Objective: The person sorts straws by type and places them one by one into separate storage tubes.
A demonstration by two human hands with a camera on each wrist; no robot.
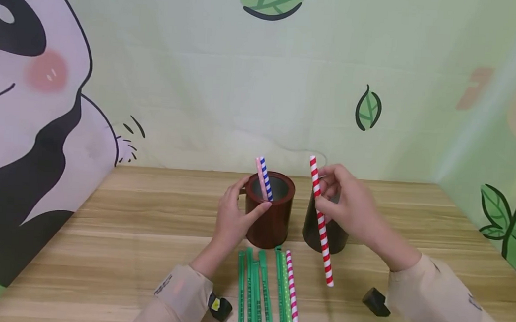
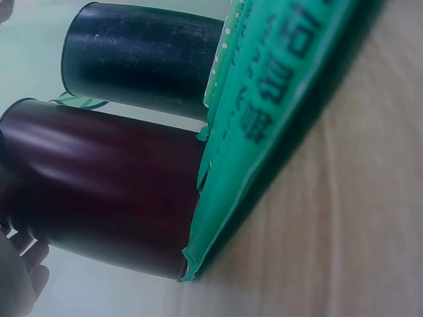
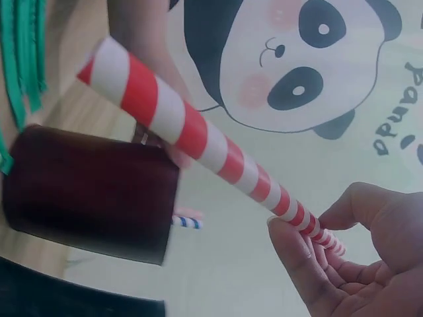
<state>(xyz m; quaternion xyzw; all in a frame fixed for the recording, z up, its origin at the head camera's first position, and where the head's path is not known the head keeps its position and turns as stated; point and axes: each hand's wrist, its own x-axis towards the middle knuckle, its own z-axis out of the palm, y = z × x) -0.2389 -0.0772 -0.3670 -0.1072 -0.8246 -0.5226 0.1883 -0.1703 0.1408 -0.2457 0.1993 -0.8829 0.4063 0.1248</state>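
Observation:
My right hand (image 1: 348, 201) pinches a red-and-white striped paper straw (image 1: 322, 239) between thumb and fingers, near its upper part. The straw slants in front of a black cup (image 1: 310, 230), its lower end hanging free over the table. My left hand (image 1: 231, 218) holds a dark brown cup (image 1: 268, 225) by its left side, thumb at the front rim. Inside that cup stand a pink straw (image 1: 259, 170) and a blue-and-white striped straw (image 1: 264, 169). In the right wrist view, the striped straw (image 3: 205, 139) passes across the brown cup's open end (image 3: 173, 205).
In front of the cups, several green wrapped straws (image 1: 254, 289) lie on the wooden table (image 1: 155, 253). Beside them are a green dotted straw (image 1: 286, 295) and a pink-striped straw (image 1: 292, 296). A panda-print backdrop (image 1: 190, 102) rises behind the table.

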